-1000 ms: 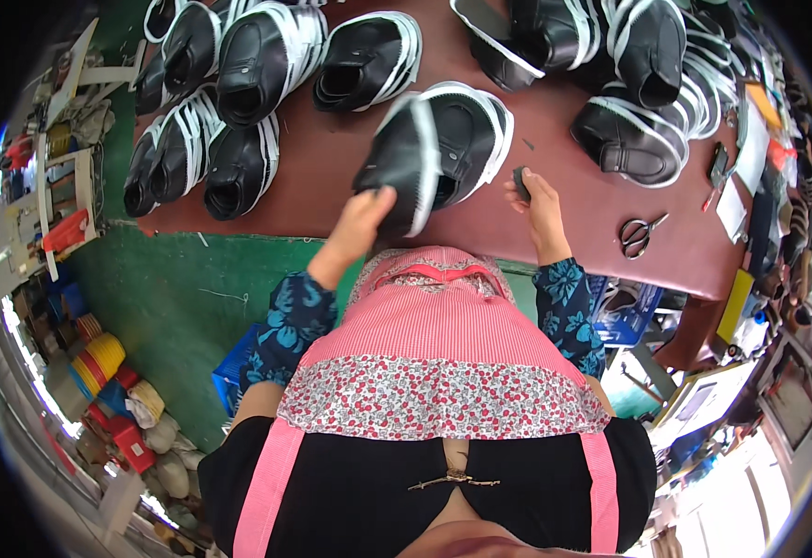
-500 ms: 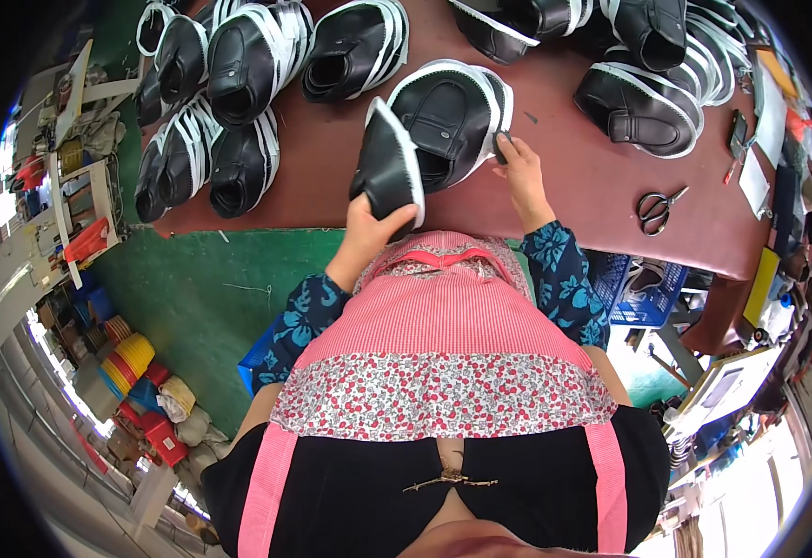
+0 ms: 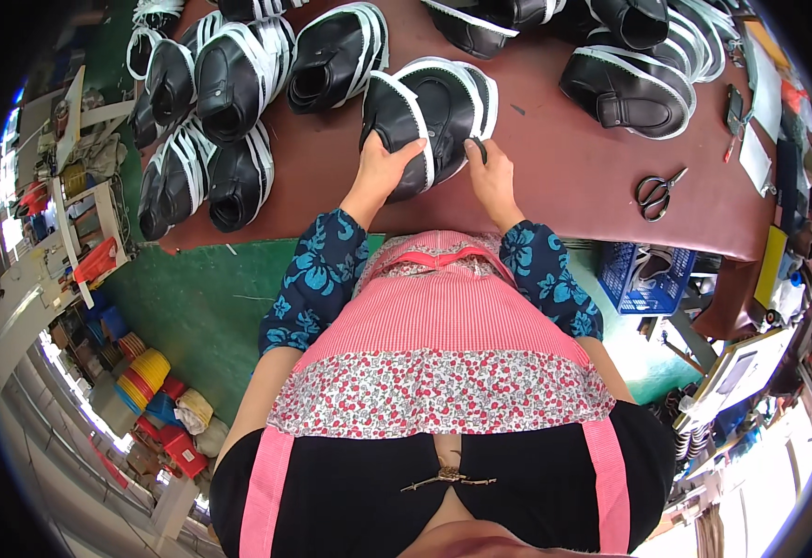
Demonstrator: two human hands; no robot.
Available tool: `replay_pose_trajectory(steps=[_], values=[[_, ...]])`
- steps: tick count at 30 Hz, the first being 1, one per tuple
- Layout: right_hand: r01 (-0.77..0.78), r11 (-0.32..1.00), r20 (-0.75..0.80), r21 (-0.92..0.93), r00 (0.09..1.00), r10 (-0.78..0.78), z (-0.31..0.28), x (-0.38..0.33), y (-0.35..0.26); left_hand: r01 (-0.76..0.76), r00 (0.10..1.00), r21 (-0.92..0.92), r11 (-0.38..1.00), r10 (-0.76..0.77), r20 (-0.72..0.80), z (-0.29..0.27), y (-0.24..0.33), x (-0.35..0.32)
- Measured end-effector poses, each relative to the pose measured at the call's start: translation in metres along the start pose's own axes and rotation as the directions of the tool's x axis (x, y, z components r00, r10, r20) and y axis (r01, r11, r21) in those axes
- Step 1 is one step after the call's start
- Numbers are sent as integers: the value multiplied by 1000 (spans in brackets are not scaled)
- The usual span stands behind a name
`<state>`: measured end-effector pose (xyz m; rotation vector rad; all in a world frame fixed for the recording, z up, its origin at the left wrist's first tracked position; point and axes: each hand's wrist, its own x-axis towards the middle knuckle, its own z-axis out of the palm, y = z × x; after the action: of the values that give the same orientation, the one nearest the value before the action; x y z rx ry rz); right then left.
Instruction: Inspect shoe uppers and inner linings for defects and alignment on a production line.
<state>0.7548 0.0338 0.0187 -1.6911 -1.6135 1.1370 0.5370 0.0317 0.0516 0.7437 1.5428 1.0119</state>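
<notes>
Left hand (image 3: 380, 175) clasps the near side of a black shoe with white trim (image 3: 429, 116) on the dark red table (image 3: 573, 177), right hand (image 3: 490, 177) pinching its right rim, scissors (image 3: 657, 192) well right

Scissors (image 3: 659, 192) on maroon table (image 3: 573, 167); blue crate (image 3: 646, 279) below; green floor (image 3: 192, 307); stacked bowls (image 3: 141, 372) btm-left.

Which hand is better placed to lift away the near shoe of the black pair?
Left. The left hand already wraps the near black shoe, fingers over its white-edged sole. The right hand only touches the pair's far shoe.
</notes>
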Motion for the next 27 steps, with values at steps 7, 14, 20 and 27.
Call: replay_pose_trajectory(steps=[7, 14, 20, 27], values=[[-243, 937, 332, 253, 931, 152, 16, -55, -15, 53, 999, 57, 997, -53, -14, 1, -16, 7], [-185, 931, 132, 316, 980, 150, 39, -38, 0, 120, 993, 4, 993, -120, 17, 5, -13, 9], [-412, 814, 253, 408, 908, 333, 22, -24, -6, 102, 995, -19, 995, -102, 3, 8, -10, 4], [-365, 858, 223, 361, 927, 301, 15, -33, -21, 63, 998, 63, 996, -63, -1, -3, -25, 8]])
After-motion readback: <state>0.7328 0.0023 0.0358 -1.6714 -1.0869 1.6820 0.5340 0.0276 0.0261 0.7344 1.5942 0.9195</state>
